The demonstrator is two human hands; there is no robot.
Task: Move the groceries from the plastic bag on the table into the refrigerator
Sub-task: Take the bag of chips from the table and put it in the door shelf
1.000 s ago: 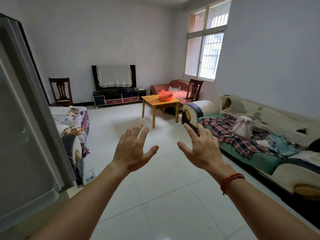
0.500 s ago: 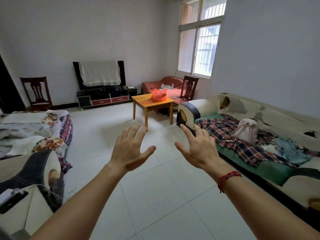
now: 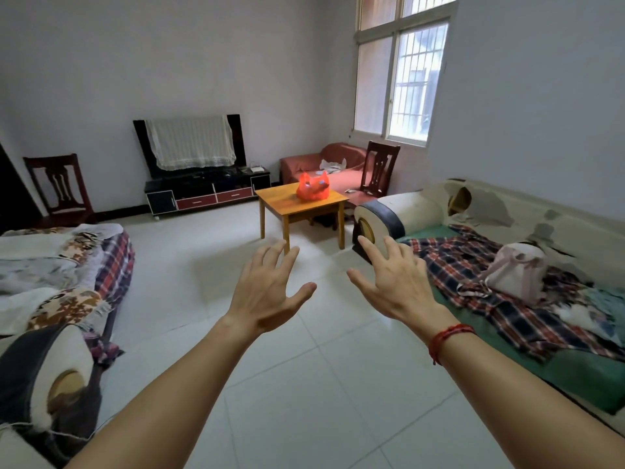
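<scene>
A red plastic bag point(image 3: 313, 189) stands on a small wooden table point(image 3: 287, 204) across the room, its handles sticking up. What it contains is hidden. My left hand point(image 3: 267, 292) and my right hand point(image 3: 395, 282) are stretched out in front of me over the tiled floor, fingers spread, holding nothing. Both are well short of the table. The refrigerator is out of view.
A worn sofa point(image 3: 507, 265) with a plaid cloth and a pale pink bag point(image 3: 517, 272) lines the right. Another sofa with blankets point(image 3: 57, 282) sits on the left. A TV stand point(image 3: 206, 194), two dark chairs point(image 3: 378, 167) and a red couch point(image 3: 324, 164) stand at the far wall.
The view has swung right: the refrigerator door at the left has left the frame. The table and bag look nearer. Both hands stay spread and empty.
</scene>
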